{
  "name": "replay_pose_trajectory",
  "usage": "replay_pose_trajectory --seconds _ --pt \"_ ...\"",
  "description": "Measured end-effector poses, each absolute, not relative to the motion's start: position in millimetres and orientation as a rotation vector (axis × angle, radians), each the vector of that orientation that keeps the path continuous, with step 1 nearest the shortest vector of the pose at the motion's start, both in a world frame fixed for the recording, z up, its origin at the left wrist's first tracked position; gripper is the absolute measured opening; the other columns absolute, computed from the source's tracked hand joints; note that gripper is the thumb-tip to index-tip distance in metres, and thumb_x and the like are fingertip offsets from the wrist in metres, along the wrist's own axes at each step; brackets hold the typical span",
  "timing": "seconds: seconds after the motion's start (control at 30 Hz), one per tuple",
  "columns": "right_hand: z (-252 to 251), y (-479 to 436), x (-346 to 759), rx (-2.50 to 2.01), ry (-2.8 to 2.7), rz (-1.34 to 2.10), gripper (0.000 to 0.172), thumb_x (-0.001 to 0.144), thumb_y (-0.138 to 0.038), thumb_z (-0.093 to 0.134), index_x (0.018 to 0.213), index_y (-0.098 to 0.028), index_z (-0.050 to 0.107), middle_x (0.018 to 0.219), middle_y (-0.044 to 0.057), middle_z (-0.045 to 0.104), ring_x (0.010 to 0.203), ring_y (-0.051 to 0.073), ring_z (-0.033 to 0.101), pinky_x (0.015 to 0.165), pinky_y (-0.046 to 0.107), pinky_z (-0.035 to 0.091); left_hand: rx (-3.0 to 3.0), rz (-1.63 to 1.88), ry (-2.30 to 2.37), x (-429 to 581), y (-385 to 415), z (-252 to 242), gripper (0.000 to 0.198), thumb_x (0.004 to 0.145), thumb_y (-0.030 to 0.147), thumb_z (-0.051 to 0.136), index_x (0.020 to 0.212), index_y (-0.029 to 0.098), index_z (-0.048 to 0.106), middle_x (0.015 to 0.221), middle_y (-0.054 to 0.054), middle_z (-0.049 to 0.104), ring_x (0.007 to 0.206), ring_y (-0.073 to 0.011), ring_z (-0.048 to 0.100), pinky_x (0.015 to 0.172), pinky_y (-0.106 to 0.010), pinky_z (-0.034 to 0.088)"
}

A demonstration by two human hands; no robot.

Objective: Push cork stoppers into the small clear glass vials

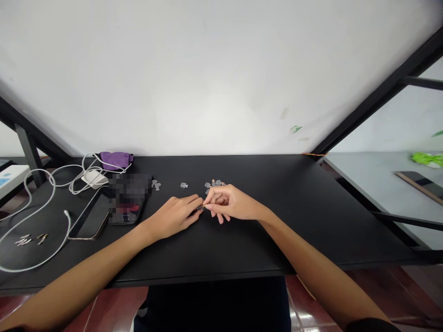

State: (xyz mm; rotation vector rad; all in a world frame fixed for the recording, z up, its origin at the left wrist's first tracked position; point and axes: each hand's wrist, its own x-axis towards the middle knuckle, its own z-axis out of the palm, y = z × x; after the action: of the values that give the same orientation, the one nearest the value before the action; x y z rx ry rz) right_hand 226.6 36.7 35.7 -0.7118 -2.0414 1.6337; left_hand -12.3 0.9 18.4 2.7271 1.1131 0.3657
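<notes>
Left hand [175,216] and right hand [230,203] curled, fingertips pinching small dark part [200,208] together for fine control above black desk [242,249]; small grey pieces [214,184] lay piled just ahead, within easy reach.

On a black table [263,244], the left hand [175,216] and the right hand [231,203] are holding together one small dark piece [200,208], near a group of small clear parts [214,184].
</notes>
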Motion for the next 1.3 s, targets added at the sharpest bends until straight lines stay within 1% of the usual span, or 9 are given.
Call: replay_pose_trajectory --seconds 0.2,0.33,0.57,0.73,0.8,1.13,1.3 --pt "33.6 40.3 228.5 -0.736 -2.078 1.596 0.033 0.093 -0.05 0.07 0.093 -0.017 0.066 0.078 0.002 0.07 0.054 0.011 0.066 0.043 0.02 0.05 2.6 0.379 1.13 -12.1 0.6 21.7 0.007 0.107 0.026 0.045 0.106 0.023 0.051 0.098 0.001 0.063 0.08 -0.0142 0.065 0.068 -0.026 0.042" --pt "31.6 41.5 228.0 -0.757 -2.106 1.59 0.033 0.093 -0.049 0.071 0.093 -0.016 0.068 0.079 0.003 0.071 0.055 0.012 0.067 0.044 0.02 0.05 2.592 0.383 1.11 -12.2 0.4 22.2 0.004 0.106 0.025 0.047 0.106 0.024 0.051 0.098 0.001 0.064 0.08 -0.0139 0.065 0.068 -0.026 0.041" --pt "30.7 41.8 227.3 -0.772 -2.129 1.586 0.032 0.092 -0.048 0.072 0.088 -0.016 0.067 0.079 0.004 0.072 0.056 0.012 0.067 0.044 0.02 0.049 2.623 0.399 1.064 -12.7 -0.6 20.0 0.007 0.106 0.025 0.046 0.105 0.024 0.053 0.096 0.001 0.064 0.079 -0.0139 0.065 0.067 -0.026 0.039" --pt "29.4 42.0 227.6 -0.782 -2.142 1.589 0.029 0.092 -0.044 0.073 0.087 -0.016 0.067 0.07 0.001 0.069 0.056 0.013 0.067 0.045 0.02 0.049 2.616 0.413 1.032 -12.5 -0.2 18.2 0.007 0.106 0.025 0.047 0.106 0.024 0.054 0.096 0.002 0.064 0.078 -0.0132 0.065 0.068 -0.026 0.04" --pt "29.0 41.8 227.4 -0.782 -2.139 1.598 0.028 0.092 -0.043 0.073 0.086 -0.016 0.067 0.069 0.001 0.069 0.056 0.013 0.067 0.046 0.02 0.049 2.615 0.43 1.022 -12.6 0.0 17.3 0.007 0.106 0.025 0.047 0.106 0.024 0.054 0.096 0.002 0.064 0.077 -0.0128 0.064 0.069 -0.026 0.04" --pt "30.4 40.1 226.3 -0.788 -2.129 1.603 0.036 0.09 -0.05 0.074 0.083 -0.017 0.063 0.071 0.002 0.07 0.056 0.013 0.066 0.047 0.021 0.05 2.605 0.466 0.994 -13.1 0.5 16.5 0.008 0.106 0.025 0.046 0.106 0.023 0.053 0.095 0.001 0.062 0.075 -0.0122 0.061 0.069 -0.025 0.04" --pt "31.1 39.6 226.6 -0.788 -2.138 1.59 0.036 0.091 -0.05 0.073 0.083 -0.018 0.061 0.071 0.002 0.07 0.056 0.013 0.066 0.048 0.021 0.05 2.602 0.461 1.007 -12.9 0.2 16.8 0.008 0.106 0.026 0.046 0.105 0.024 0.053 0.095 0.001 0.062 0.074 -0.0118 0.06 0.069 -0.025 0.04"
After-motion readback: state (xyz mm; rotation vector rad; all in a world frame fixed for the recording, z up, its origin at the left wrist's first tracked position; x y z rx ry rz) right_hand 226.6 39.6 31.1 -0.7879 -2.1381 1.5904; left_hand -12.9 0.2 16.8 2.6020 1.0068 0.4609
